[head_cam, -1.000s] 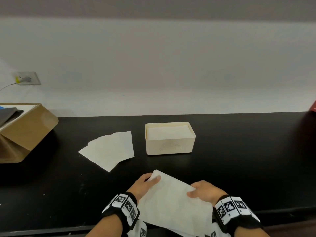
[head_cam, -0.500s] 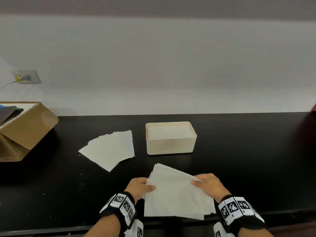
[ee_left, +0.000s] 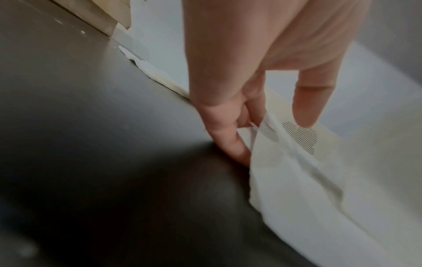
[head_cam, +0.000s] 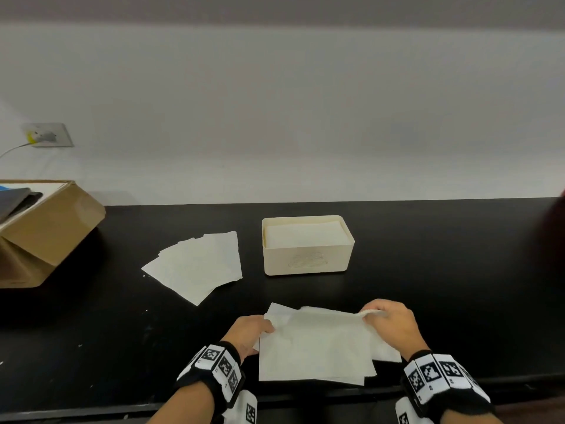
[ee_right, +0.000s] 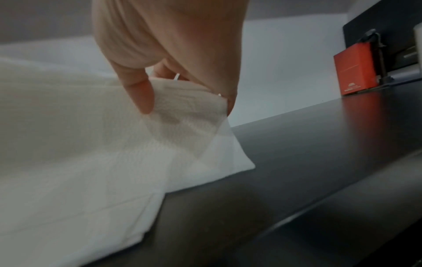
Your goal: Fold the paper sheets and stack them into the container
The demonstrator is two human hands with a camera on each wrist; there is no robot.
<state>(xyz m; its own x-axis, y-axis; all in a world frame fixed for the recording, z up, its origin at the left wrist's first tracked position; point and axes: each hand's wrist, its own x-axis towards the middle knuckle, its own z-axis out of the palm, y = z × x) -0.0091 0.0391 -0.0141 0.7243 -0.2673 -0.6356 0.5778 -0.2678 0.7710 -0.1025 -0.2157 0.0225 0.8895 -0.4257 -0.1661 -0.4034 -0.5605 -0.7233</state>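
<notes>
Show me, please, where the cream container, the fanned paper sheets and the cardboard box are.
cream container [head_cam: 307, 261]: head view, on its front wall.
fanned paper sheets [head_cam: 198, 267]: head view, middle of the spread.
cardboard box [head_cam: 58, 221]: head view, on its brown side.

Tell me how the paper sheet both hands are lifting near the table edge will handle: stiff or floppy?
Probably floppy: the paper sheet sags between the left hand and right hand and wrinkles at the pinched corner. Likely very light, since fingertip pinches alone raise it. It looks thin, with light showing through near the right hand's fingers, so it may tear if tugged.
</notes>
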